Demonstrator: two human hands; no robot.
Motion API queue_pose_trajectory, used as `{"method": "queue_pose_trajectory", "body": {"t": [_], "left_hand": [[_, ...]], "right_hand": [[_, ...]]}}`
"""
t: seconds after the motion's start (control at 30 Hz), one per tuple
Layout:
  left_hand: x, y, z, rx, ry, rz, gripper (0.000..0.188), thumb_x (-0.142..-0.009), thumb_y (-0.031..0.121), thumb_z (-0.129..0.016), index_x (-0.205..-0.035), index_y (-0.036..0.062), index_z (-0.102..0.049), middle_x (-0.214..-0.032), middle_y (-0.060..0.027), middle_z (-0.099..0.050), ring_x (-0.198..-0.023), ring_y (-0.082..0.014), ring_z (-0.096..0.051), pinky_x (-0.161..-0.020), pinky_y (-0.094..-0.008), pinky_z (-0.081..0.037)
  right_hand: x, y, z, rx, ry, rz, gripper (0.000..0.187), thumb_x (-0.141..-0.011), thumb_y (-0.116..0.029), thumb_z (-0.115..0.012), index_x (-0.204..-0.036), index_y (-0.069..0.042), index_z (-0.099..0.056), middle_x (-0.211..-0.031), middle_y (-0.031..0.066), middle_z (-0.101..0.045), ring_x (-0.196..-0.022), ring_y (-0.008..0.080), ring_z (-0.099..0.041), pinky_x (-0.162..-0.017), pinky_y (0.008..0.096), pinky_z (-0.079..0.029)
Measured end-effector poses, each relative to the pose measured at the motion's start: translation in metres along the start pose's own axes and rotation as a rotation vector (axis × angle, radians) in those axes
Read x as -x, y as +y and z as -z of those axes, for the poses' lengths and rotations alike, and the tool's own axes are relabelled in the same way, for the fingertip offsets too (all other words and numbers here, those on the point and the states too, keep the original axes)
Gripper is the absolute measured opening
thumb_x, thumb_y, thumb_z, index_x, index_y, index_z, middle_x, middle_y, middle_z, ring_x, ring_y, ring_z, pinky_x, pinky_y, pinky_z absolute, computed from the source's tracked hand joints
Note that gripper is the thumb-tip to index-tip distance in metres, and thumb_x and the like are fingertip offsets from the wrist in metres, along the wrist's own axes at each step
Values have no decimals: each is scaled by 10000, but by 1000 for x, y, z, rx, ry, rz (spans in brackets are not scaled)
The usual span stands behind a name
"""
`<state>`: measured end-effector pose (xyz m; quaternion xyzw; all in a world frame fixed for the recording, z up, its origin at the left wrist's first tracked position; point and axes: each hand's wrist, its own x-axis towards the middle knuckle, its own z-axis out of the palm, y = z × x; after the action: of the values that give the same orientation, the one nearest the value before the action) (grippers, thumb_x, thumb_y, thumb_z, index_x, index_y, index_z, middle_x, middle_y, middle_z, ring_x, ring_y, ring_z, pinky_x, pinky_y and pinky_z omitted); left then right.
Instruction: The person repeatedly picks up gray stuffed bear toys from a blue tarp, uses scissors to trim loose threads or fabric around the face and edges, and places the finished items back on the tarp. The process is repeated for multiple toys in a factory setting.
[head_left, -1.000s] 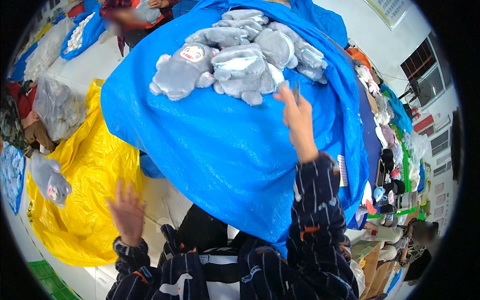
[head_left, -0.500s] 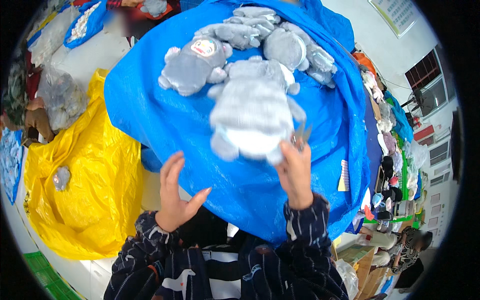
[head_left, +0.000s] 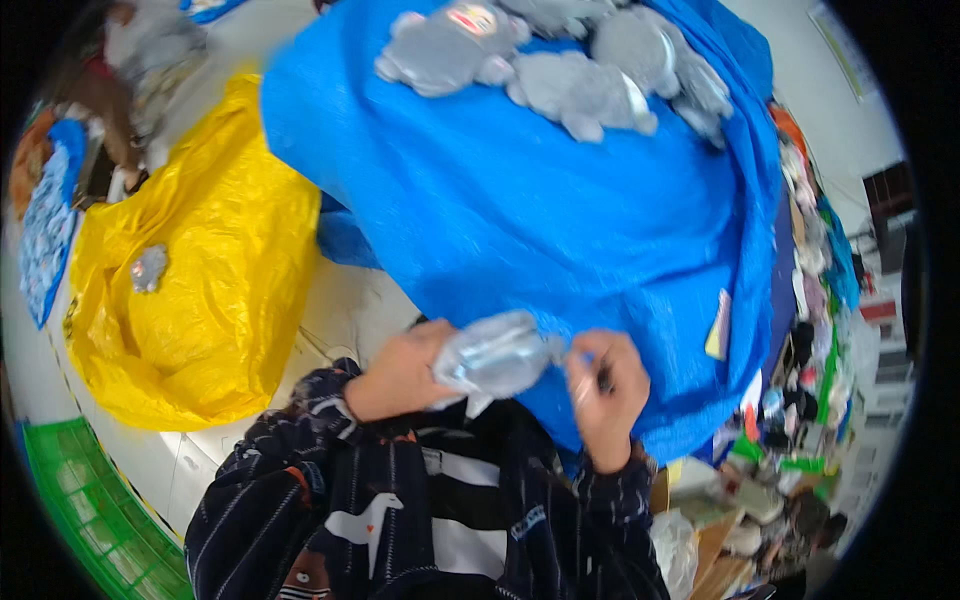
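My left hand (head_left: pixel 398 370) grips one side of a grey plush toy (head_left: pixel 500 355), which is held tilted just above my lap with a shiny pale patch showing. At its other end is my right hand (head_left: pixel 608 392), fingers curled around small thread snips (head_left: pixel 605 379); only a dark bit of them shows, and motion smears it. Whether the right fingertips also pinch the plush, I cannot tell. Farther off, more grey plush toys lie in a group on a blue plastic sheet (head_left: pixel 480 215), among them one with a face patch (head_left: pixel 450 50).
Left of the blue sheet lies a yellow plastic sack (head_left: pixel 215 290) with a small grey plush piece (head_left: pixel 149 268) on it. A green plastic crate (head_left: pixel 95 510) stands at lower left. Assorted goods line the right side, near a clear plastic bag (head_left: pixel 675 550).
The plush toy has come off the blue sheet toward my body and been turned. My left hand, open before, now holds it. The view has shifted downward.
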<state>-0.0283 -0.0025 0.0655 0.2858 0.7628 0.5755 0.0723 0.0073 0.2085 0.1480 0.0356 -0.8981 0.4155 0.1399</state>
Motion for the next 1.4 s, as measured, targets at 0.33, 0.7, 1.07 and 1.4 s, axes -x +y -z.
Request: {"method": "queue_pose_trajectory", "body": {"t": [0.33,0.7,1.07,1.4], "left_hand": [[16,-19,-30,-140,-173,41,439,-759,357,-620,-1025,19,-531,-901,-130,-526,-833,-300,-540,-665,-363,-452],[19,-31,-50,-222,-247,-86,326,-808,309,-539,-943,14,-511,-905,-124,-503,-864,-303,-514,-692,-386,-435],[24,-33,-42,-228,-282,-151,426,-807,401,-532,-1014,29,-506,-919,-133,-519,-878,-293,-517,-764,-383,-403],[16,-15,-46,-64,-165,-36,421,-801,230,-558,-1158,23,-475,-1050,-184,-554,-928,-338,-549,-761,-397,-459]], "right_hand": [[24,-7,-35,417,-358,371,311,-601,-14,-649,-896,-94,-595,-856,71,-579,-680,277,-595,-567,355,-469],[35,7,-27,311,-410,61,220,-732,-68,-561,-951,-51,-553,-844,181,-577,-766,369,-563,-651,410,-456],[48,58,-18,-265,-158,-509,279,-837,-203,-582,-804,67,-519,-632,58,-464,-578,145,-366,-506,315,-346],[40,15,-36,-133,-78,-206,268,-841,-165,-566,-690,36,-473,-541,118,-422,-510,165,-331,-459,347,-326]]}}
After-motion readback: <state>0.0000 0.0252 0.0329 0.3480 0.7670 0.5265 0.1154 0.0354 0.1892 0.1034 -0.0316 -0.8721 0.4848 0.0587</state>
